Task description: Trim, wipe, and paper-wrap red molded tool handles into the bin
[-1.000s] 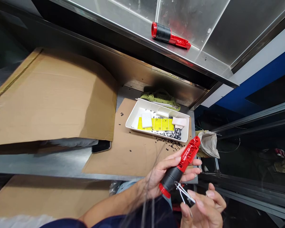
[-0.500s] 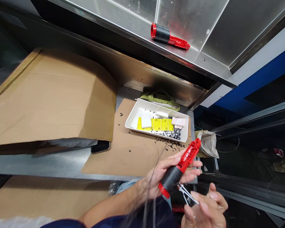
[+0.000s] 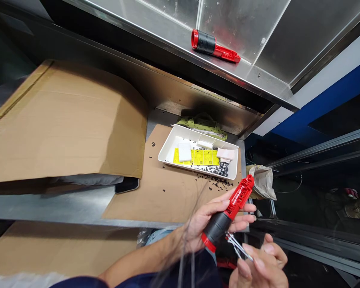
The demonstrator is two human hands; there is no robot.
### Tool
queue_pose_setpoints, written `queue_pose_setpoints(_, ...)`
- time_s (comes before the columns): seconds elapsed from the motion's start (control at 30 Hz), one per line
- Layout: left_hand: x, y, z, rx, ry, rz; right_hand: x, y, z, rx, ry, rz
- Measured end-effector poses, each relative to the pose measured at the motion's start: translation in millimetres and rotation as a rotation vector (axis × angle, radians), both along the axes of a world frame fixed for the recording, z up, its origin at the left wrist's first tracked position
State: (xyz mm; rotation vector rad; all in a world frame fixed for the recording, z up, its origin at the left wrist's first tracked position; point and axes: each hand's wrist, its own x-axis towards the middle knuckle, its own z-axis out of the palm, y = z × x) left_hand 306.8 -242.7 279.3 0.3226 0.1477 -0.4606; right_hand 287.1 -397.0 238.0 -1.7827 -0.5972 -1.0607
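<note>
My left hand [image 3: 199, 220] is closed around a red and black plastic housing [image 3: 217, 226], shaped like a flashlight body, its hollow red end pointing up and to the right. Ribs and slots show inside that open red part. Just below and right of the black barrel, my right hand [image 3: 264, 262] pinches a thin silvery metal piece [image 3: 239, 247] with narrow legs, a little like tweezers. Its tip is close to the barrel; whether it touches I cannot tell. Part of my right palm lies outside the picture.
A white tray [image 3: 168, 154] holds small black parts, yellow label sheets [image 3: 198, 157] and pale blocks. More black bits lie on the cardboard sheet [image 3: 156, 200]. A similar housing [image 3: 205, 42] rests on the metal shelf [image 3: 168, 34]. Left stands a large carton [image 3: 78, 120]; right, a paper bag [image 3: 262, 182].
The housing and my left hand have shifted very slightly right. My right hand and the metal piece have dipped a little, with the grip unchanged.
</note>
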Motion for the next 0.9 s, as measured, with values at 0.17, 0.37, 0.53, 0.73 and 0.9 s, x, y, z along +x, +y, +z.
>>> queue_pose_setpoints(0.17, 3, -1, -10.0, -0.11, -0.032, 0.018, -1, 3, 0.8, 0.02, 0.043, -0.006)
queue_pose_setpoints(0.37, 1, -1, -10.1, -0.109, -0.021, 0.058, 3, -1, -8.5, -0.112, 0.037, 0.071)
queue_pose_setpoints(0.53, 2, -4, -13.8, -0.096, 0.015, 0.104, 3, 2, -5.8, -0.025, 0.003, 0.029)
queue_pose_setpoints(0.73, 4, 10, -28.6, 0.01, -0.003, 0.138, 30, -9, -19.0, 0.12, 0.348, -0.21)
queue_pose_setpoints(0.9, -17, 44, -85.0, 0.475, 0.121, 0.19, 65, -5, -109.1, -0.461, 0.823, -0.2)
